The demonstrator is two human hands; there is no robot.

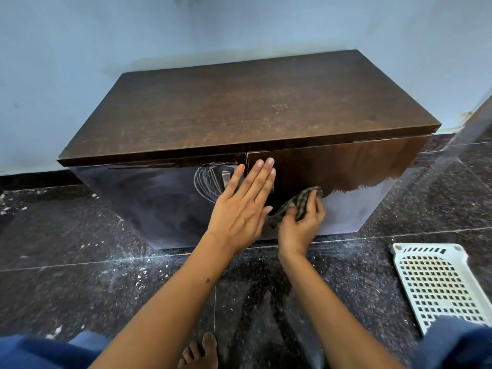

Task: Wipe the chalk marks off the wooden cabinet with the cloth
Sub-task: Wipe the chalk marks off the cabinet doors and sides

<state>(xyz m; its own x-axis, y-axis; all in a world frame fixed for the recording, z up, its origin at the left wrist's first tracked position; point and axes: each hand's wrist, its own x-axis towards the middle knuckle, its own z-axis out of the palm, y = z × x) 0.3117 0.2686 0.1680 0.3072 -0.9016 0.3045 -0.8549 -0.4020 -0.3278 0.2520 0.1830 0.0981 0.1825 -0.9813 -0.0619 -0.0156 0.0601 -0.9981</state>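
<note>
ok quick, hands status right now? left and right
Left hand: open, fingers straight, flat against the cabinet front.
Right hand: closed on the cloth, pressing it to the right door.

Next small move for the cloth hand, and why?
Probably sweep the cloth leftward: the right hand grips it against the right door, while chalk marks show on the left door by the handle. The left hand, flat across the door seam, likely must lift first.
</note>
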